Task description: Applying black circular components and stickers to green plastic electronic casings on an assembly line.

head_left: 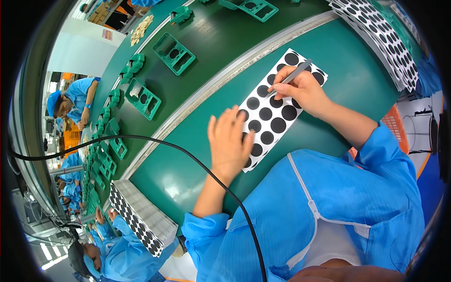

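Note:
A white sheet with rows of round black stickers (266,114) lies at a slant on the green work table. My right hand (300,89) is over the far part of the sheet, closed around slim grey tweezers (297,71). Their thin tip points down and left toward the black dots, and I cannot tell whether a sticker is on it. My left hand (229,143) is at the sheet's near left edge, slightly blurred, with its fingers stretched out and nothing in them. It partly covers the dots there.
Beyond a metal rail (225,73), a dark green conveyor belt carries several green plastic housings (174,53). Stacks of dotted sheets stand at left (141,218) and far right (376,42). A black cable (188,155) crosses the view. Co-workers in blue (122,254) are at left.

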### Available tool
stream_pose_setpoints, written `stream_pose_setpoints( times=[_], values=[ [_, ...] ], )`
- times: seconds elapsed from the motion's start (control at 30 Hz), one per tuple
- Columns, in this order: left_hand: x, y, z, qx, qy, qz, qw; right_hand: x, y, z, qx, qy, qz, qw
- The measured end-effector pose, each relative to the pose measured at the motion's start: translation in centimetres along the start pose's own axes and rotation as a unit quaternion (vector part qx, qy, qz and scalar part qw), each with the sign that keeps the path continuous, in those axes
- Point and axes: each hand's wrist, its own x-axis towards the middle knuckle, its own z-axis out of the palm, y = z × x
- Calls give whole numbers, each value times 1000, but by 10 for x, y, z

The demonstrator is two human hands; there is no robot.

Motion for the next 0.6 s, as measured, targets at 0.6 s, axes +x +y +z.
stream_pose_setpoints(
  times=[0.6],
  values=[
    [-9,44,22,12,-60,13,998,-1,-5,-15,-102,-189,71,974]
  ],
)
